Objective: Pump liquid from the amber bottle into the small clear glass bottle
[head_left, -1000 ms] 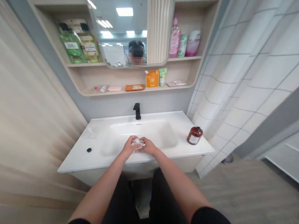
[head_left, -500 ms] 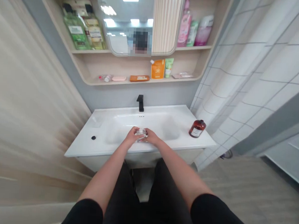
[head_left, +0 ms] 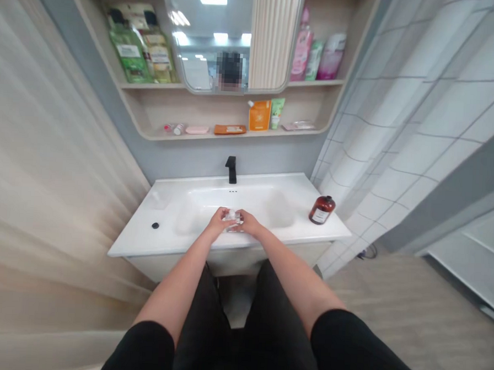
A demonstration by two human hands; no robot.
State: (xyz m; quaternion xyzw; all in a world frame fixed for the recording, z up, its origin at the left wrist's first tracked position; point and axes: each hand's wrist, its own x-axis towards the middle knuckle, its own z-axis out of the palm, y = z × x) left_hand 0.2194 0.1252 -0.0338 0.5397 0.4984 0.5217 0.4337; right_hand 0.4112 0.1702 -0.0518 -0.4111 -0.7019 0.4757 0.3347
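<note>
Over the front rim of the white sink (head_left: 271,197), both hands hold a small clear bottle (head_left: 232,220) with a whitish top. My left hand (head_left: 217,221) has its fingers closed on the bottle's left side. From the right, my right hand (head_left: 248,222) grips the same bottle, partly covering it. Finer details of the bottle are too small to make out. On the counter to the left lies a small black cap (head_left: 155,225). A brown bottle (head_left: 322,210) with a pale label stands upright on the right end of the counter.
A black faucet (head_left: 231,169) rises behind the basin. A faint clear object (head_left: 159,200) sits at the counter's back left. Above hangs a mirrored cabinet (head_left: 213,34) with shelves of bottles, an orange pouch (head_left: 259,115) and a green tube (head_left: 276,113). A tiled wall (head_left: 398,138) borders the right side.
The view has shifted slightly. Both hands stay around the clear bottle in nearly the same place; nothing else has visibly moved.
</note>
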